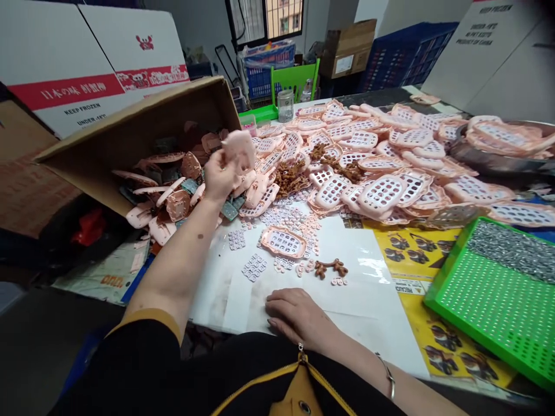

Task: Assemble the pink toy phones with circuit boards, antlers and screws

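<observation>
My left hand (220,176) is closed around a pale pink moulded plastic piece (241,147), raised at the mouth of a tipped cardboard box (99,147). Pink and grey-green pieces spill from that box beneath my wrist. My right hand (299,315) lies palm down on the white sheet (359,289) at the table's front edge, holding nothing, its fingers stretched out. Beyond it sit a pink oval frame with a grid of holes (284,241), small lilac grid pieces (255,267) and a brown branched piece (331,268).
A large heap of pink grid frames (381,193) covers the table's far side, with brown pieces (290,178) among them. On the right stand a metal bowl (498,164) of frames and a green perforated tray (498,312) holding small metal parts (514,248). A glass jar (285,106) stands behind.
</observation>
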The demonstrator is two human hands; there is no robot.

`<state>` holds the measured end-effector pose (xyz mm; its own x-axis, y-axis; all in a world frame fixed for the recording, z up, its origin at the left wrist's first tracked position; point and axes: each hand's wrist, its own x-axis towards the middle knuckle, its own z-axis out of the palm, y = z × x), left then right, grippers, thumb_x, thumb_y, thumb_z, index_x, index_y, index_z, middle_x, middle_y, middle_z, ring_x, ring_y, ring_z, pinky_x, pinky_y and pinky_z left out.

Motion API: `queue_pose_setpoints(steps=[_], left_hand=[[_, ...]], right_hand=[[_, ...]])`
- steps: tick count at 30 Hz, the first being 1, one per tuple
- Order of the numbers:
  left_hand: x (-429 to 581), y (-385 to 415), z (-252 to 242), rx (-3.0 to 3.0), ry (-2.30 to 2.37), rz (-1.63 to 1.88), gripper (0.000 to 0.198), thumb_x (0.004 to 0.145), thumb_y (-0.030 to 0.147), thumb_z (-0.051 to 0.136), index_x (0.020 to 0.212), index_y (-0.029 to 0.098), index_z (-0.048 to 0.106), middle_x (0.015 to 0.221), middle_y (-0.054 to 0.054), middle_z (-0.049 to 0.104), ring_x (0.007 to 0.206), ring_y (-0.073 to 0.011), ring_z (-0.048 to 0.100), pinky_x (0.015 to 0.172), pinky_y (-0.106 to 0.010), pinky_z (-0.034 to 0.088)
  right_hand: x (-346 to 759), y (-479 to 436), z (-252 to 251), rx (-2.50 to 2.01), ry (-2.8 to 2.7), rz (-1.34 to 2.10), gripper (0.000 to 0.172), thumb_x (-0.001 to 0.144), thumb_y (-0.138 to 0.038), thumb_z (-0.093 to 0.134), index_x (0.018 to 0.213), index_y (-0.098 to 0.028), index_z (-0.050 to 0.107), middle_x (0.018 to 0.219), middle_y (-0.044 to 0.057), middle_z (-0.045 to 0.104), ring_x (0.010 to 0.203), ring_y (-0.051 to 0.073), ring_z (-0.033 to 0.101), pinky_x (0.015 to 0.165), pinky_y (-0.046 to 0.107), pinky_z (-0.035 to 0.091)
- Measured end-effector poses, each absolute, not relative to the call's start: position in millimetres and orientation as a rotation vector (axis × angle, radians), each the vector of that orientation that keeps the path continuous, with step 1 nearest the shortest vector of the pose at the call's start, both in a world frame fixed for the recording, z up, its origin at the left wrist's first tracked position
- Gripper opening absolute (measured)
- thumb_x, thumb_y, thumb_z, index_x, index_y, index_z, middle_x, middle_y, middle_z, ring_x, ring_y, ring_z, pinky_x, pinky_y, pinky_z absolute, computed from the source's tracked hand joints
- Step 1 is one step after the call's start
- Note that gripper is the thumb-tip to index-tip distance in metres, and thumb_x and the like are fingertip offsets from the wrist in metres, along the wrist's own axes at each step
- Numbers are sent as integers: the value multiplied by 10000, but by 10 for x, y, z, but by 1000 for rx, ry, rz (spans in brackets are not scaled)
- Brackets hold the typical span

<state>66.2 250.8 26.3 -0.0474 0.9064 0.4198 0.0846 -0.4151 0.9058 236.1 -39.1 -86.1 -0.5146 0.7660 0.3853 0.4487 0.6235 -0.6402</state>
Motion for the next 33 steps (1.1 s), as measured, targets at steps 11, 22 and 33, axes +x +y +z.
queue_pose_setpoints(steps=[11, 22, 33], left_hand=[[482, 1038, 397, 794, 765, 1351, 189, 914, 189, 543, 1046, 208, 677, 848, -9, 741, 801, -143, 703, 739, -243, 552], [601, 264, -113, 923, 795, 970, 404, 695, 349, 832, 1041, 182, 705, 889, -24, 750, 738, -134, 689, 685, -223, 529], [641, 59, -90, 1689, 915, 451, 985, 639, 496, 839, 1491, 201, 441, 1588, -132, 372, 1487, -367, 279, 1217, -473, 223]], right_hand=[[2374, -458, -790, -1103, -1659, 1143, 252, 921, -398, 559, 1071, -221, 658, 1101, 117, 712, 1000, 234, 679, 922, 440, 531], [2282, -494, -611, -927, -1289, 1637, 447, 759, -527, 731, 1012, -180, 607, 700, -23, 617, 585, 106, 552, 584, 262, 468], [2327, -579, -421, -1166, -1947, 814, 154, 880, -270, 578, 758, -182, 609, 719, 43, 678, 623, 139, 583, 577, 242, 383]])
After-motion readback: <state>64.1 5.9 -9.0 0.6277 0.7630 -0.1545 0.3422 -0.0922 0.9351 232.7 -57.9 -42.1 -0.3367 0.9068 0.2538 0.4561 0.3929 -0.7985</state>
